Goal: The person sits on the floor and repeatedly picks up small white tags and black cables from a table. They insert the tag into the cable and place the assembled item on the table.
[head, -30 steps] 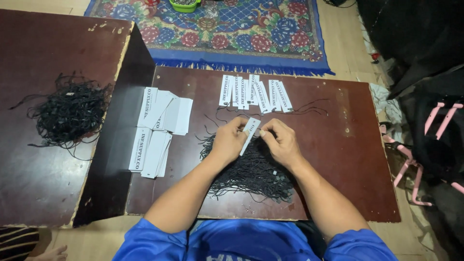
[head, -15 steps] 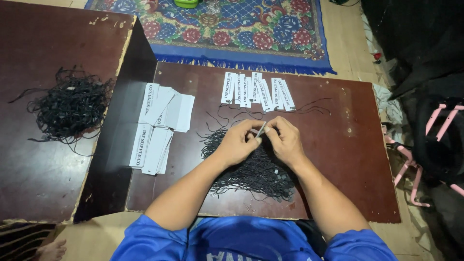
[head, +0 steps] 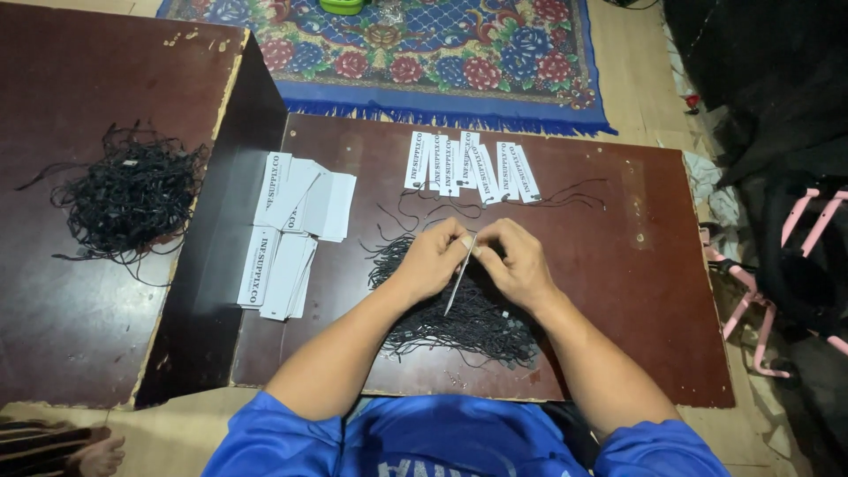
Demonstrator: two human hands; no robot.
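Observation:
My left hand (head: pixel 433 258) and my right hand (head: pixel 515 261) meet over a low dark wooden table (head: pixel 618 265), both pinching one narrow white paper tag (head: pixel 460 276) held edge-on and tilted. Under my hands lies a heap of black strings (head: pixel 459 320). A row of several white tags with strings attached (head: pixel 471 165) lies beyond my hands. Two stacks of white tags (head: pixel 291 231) lie at the table's left side.
A taller dark table (head: pixel 79 291) at the left carries another tangle of black strings (head: pixel 132 196). A patterned floral rug (head: pixel 424 53) lies beyond. Dark bags and a pink frame (head: pixel 777 265) stand at the right. A foot (head: pixel 97 456) shows at the bottom left.
The tag, first held flat and face-up between my hands, has turned edge-on and dropped lower. My hands have drawn closer together over the string heap.

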